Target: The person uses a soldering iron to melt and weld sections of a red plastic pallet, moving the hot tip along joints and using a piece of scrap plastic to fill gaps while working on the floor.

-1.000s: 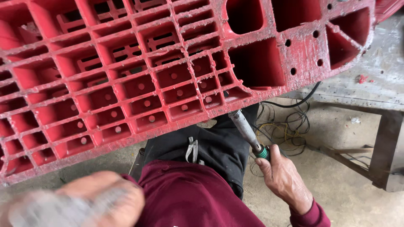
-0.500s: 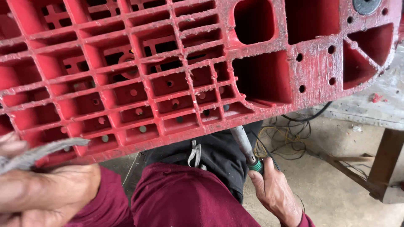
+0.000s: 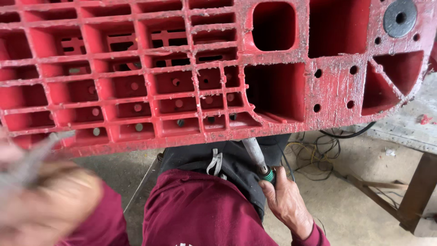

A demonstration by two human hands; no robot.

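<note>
The right hand (image 3: 287, 200) is closed around a grey metal tool with green collar (image 3: 257, 157), its tip hidden under the red plastic grid pallet (image 3: 191, 73). The blurred left hand (image 3: 43, 200) grips a thin grey strip (image 3: 32, 159), hard to make out.

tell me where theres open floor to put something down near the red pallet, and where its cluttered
Bare concrete floor lies right of the right hand, between the tangled wires and the wooden frame. A narrower strip shows below the red pallet, between the blurred left hand and the lap. It is crowded under the pallet's edge, around the tool and wires.
</note>
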